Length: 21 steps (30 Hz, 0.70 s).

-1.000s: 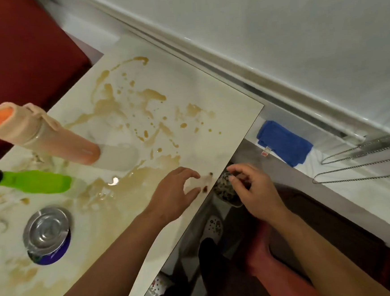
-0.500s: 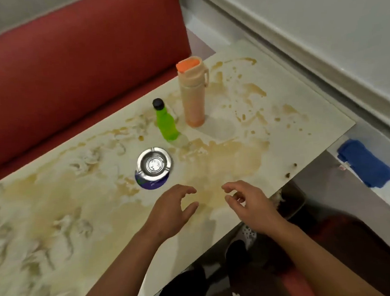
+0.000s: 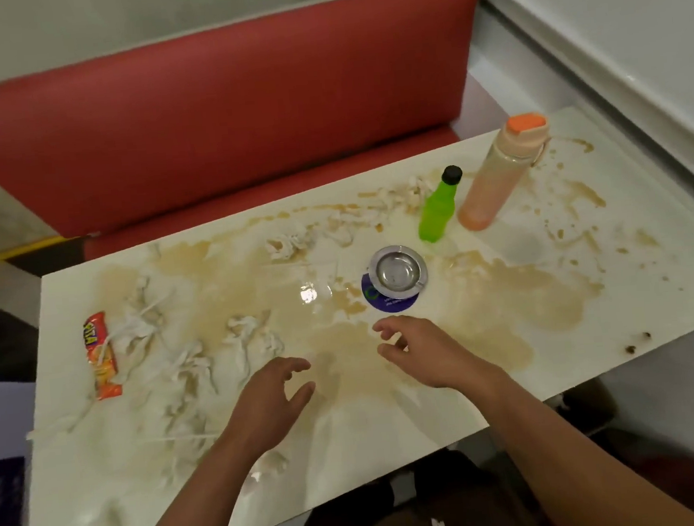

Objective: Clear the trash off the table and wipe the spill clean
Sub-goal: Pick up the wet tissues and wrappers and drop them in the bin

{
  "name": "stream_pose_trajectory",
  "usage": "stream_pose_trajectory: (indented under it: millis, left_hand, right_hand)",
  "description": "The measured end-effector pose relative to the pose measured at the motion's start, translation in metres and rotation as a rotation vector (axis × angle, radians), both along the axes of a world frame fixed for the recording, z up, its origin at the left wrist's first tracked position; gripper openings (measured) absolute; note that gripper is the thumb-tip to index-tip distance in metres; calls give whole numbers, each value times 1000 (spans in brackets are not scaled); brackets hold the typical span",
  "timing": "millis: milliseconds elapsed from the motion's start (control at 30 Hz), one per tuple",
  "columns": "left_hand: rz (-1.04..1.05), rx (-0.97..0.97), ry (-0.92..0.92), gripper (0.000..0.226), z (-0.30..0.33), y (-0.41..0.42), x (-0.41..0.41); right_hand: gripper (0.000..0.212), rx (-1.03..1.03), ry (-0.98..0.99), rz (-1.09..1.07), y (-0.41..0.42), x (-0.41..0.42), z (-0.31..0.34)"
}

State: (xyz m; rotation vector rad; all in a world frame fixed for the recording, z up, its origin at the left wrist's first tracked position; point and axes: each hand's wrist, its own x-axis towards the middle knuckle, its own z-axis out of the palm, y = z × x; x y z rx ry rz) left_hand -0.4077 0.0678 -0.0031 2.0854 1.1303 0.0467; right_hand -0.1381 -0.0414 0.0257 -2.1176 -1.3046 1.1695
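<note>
On table (image 3: 644, 214), wrapper (image 3: 101, 357) lengthwise near-far.

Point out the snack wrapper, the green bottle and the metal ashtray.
snack wrapper (image 3: 101, 356), head view, middle of the red and orange pack near the table's left end.
green bottle (image 3: 437, 214), head view, on its green body below the black cap.
metal ashtray (image 3: 398, 273), head view, centre of its shiny bowl.

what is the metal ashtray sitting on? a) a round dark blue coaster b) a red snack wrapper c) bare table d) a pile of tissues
a: the metal ashtray sits on a round dark blue coaster whose near edge sticks out from under it, while the red snack wrapper lies far off near the left end of the table.
</note>
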Motion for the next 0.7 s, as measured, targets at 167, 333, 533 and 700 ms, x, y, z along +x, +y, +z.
stream_pose_trajectory:
  millis: [167, 333, 533, 700]
  left_hand:
    - [16, 9, -24, 29, -2, 23, -1]
    - [0, 35, -54, 31, 0, 62, 21]
    - [-48, 107, -3, 40, 5, 116, 58]
    - [9, 138, -10, 46, -4, 159, 90]
  right_hand:
    - [40, -23, -20, 48, 34, 2, 10]
    - [45, -51, -58, 99, 78, 20, 3]
    - [54, -67, -167, 130, 137, 48, -20]
    - [74, -52, -253, 24, 190, 69, -42]
